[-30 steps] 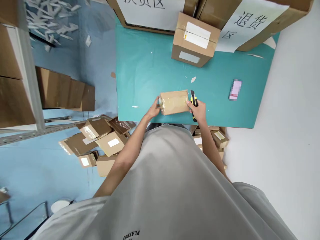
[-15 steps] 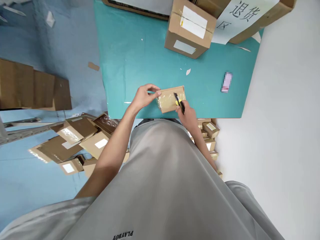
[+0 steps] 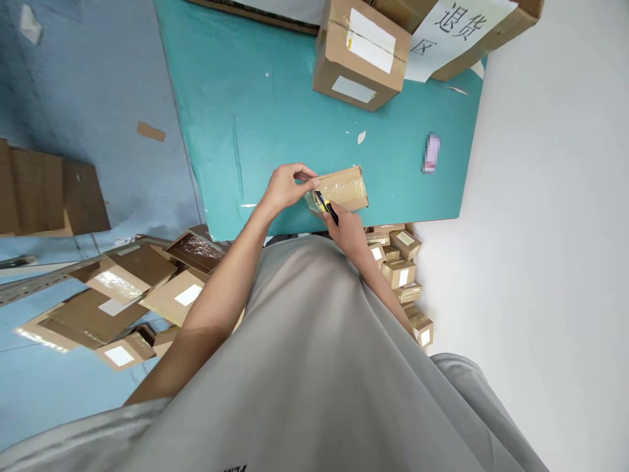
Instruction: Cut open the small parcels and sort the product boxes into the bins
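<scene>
A small cardboard box (image 3: 344, 187) wrapped in clear tape lies near the front edge of the green table. My left hand (image 3: 291, 185) pinches its left end, where loose shiny tape shows, between thumb and fingers. In my right hand (image 3: 346, 229) is a black and yellow utility knife (image 3: 329, 208), held with the fingers wrapped round it. The knife's tip is at the box's left end, close to my left fingertips. Whether the blade is in the tape or only over it is too small to tell.
A labelled carton (image 3: 361, 59) stands at the back of the green table (image 3: 216, 124), beside a paper sign (image 3: 457, 29) with writing. A blurred pink item (image 3: 431, 153) lies at the right. Opened boxes (image 3: 132, 275) are heaped on the floor at left; more parcels (image 3: 400, 272) are stacked below right.
My right hand has moved the utility knife leftward along the box, from its right part to its left end. My left hand keeps its hold. The whole view has shifted and turned slightly.
</scene>
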Demonstrator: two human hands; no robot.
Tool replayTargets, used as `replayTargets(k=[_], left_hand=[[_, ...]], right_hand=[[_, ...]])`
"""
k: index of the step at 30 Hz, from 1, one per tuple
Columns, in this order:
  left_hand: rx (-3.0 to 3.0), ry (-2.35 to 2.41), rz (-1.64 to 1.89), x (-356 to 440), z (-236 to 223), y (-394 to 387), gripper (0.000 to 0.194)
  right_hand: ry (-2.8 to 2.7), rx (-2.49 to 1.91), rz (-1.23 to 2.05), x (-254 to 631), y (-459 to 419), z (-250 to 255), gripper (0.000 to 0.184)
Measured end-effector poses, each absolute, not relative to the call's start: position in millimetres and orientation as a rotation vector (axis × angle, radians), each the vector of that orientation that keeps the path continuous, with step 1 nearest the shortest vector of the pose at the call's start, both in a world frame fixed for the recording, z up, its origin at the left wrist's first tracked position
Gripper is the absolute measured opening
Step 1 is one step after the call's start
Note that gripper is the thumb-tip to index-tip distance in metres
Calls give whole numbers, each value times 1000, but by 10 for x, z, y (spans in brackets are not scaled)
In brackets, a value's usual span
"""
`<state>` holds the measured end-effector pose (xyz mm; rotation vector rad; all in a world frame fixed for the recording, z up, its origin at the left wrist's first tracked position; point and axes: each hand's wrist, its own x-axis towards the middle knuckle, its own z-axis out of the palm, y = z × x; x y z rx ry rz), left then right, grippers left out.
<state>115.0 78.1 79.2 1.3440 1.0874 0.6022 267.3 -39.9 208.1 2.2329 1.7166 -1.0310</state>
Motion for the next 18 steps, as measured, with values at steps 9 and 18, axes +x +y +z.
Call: replayTargets(k=[9, 18], left_hand=[[1291, 1199, 643, 1262, 739, 756, 21], [1345, 1218, 627, 1219, 742, 691, 23]], right_hand=[[1555, 2189, -832, 2319, -222, 2282, 47], [1439, 2083, -874, 2298, -488, 2383, 45]])
